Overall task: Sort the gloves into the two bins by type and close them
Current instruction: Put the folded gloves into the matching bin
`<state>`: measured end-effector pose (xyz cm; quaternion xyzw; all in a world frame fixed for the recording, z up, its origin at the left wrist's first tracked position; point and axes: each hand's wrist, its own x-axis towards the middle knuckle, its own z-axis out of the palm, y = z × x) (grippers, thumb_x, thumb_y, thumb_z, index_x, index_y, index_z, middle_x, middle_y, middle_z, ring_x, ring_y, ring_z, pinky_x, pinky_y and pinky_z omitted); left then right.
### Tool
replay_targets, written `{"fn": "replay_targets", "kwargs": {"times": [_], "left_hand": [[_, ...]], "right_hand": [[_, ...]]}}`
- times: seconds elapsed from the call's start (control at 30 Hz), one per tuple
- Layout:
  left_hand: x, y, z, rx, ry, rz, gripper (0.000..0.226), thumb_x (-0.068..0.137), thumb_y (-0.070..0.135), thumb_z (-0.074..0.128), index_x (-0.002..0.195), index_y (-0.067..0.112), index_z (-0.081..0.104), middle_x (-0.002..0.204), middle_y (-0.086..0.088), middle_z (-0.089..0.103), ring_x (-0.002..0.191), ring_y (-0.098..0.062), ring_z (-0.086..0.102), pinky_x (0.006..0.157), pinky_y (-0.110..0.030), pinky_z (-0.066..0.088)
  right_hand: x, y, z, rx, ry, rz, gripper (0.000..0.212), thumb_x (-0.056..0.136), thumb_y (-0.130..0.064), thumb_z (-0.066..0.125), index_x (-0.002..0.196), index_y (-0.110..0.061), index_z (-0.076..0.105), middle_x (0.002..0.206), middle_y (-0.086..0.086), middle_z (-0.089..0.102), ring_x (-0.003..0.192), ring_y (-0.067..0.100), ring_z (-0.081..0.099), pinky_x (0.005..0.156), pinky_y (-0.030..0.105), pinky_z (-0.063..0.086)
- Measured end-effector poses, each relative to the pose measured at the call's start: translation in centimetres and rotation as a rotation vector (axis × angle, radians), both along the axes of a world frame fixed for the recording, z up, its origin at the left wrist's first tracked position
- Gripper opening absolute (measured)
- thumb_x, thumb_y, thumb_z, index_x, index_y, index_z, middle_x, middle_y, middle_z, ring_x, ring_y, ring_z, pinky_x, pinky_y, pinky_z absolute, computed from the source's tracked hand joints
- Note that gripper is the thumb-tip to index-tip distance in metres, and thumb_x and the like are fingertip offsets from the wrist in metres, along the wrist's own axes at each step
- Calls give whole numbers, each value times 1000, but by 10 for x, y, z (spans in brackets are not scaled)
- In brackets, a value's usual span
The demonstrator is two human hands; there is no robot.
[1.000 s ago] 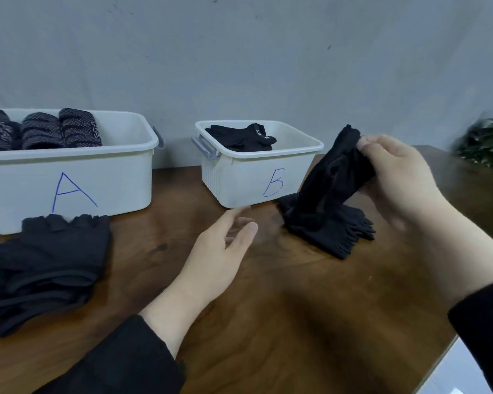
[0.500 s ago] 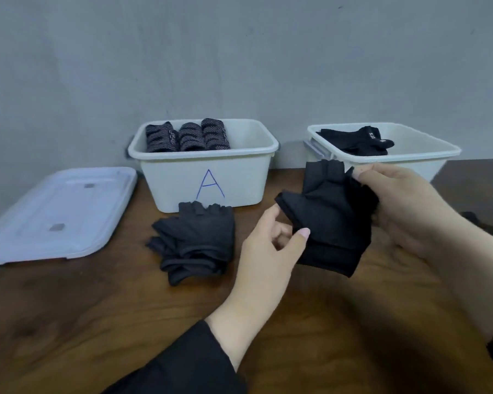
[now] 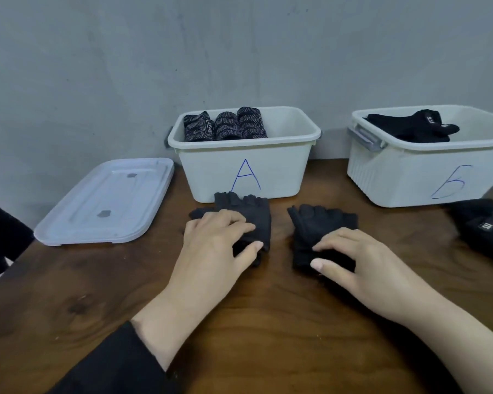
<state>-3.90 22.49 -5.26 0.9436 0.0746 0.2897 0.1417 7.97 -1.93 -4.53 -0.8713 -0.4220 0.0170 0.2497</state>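
Left hand [image 3: 217, 245]: it lies on the pile of dark gloves [image 3: 248, 214] in front of bin A. Half a second ago it was up in the air by the glove. Its fingers [image 3: 234, 220] curl over the top and the thumb tucks under the near edge, so it grips the pile.
Right hand [image 3: 362, 263]: it is down on the single glove [image 3: 319, 223], which it held up in the air before. The fingers are bent on the cloth with the thumb at the near edge, pinching it.
Single glove: now flat on the table [image 3: 268, 322], at 3 o'clock from the pile, a small gap between them.
Bin A [image 3: 279, 166]: open, at 12 o'clock from the hands, with three rolled patterned gloves [image 3: 225, 126] inside at its left end, same as before.
Bin B [image 3: 410, 172]: open, at 2 o'clock, with black gloves [image 3: 413, 126] in it.
Lid [image 3: 108, 200]: flat on the table at 10 o'clock, beside bin A.
More black gloves [image 3: 484, 226]: at the right edge, in front of bin B.
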Motion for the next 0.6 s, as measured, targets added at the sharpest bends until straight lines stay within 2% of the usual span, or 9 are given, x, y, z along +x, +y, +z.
{"fn": "replay_targets", "kwargs": {"times": [0.07,0.13,0.2,0.27,0.33,0.4,0.5,0.6], "left_hand": [[2,0,-2,-39,72,-7,49,88,62,42,106,30,75,110,18,64,104,-7,55,94,-28,27],[2,0,-1,-67,105,-4,52,88,66,37,103,34,75,108,20,64,103,-4,55,96,-28,28],[1,-1,2,-104,98,-3,48,90,66,36,100,37,74,105,23,64,102,0,55,99,-30,32],[-1,-1,6,-206,-7,9,36,93,58,44,98,36,73,100,24,66,101,1,57,99,-35,39],[-3,1,10,-354,-166,63,27,95,47,50,102,33,72,96,24,66,99,2,58,96,-37,45],[-5,6,14,-483,-273,127,20,99,40,51,104,35,70,96,24,66,97,1,60,93,-37,49],[-7,14,18,-628,-339,203,17,100,34,52,95,43,66,92,18,68,92,-2,61,85,-27,51],[-8,20,18,-700,-408,245,21,101,34,51,103,27,71,96,15,69,93,-4,62,86,-27,51]], "right_hand": [[4,-4,1,-61,14,62,52,84,-70,57,129,-46,59,127,-36,49,125,-11,40,105,16,33],[6,-5,-1,-90,-50,72,47,88,-59,62,133,-45,58,128,-36,48,125,-11,39,103,12,32],[6,-2,-5,-64,-131,40,35,93,-48,63,127,-41,64,123,-33,55,118,-9,47,98,11,36],[4,5,-5,-6,-179,-21,22,96,-40,61,116,-38,71,110,-28,63,106,-4,57,89,15,45],[3,11,-2,102,-103,-144,14,98,-35,60,106,-38,71,94,-24,67,90,0,62,76,19,49],[4,18,8,274,82,-277,14,101,-33,58,99,-40,70,85,-20,70,82,0,64,66,21,47],[4,30,29,531,182,-364,22,103,-30,55,88,-41,67,81,-23,71,82,-2,65,65,21,45],[-3,51,48,744,148,-323,22,104,-27,55,91,-39,68,87,-24,73,88,-4,67,71,17,48]]}}
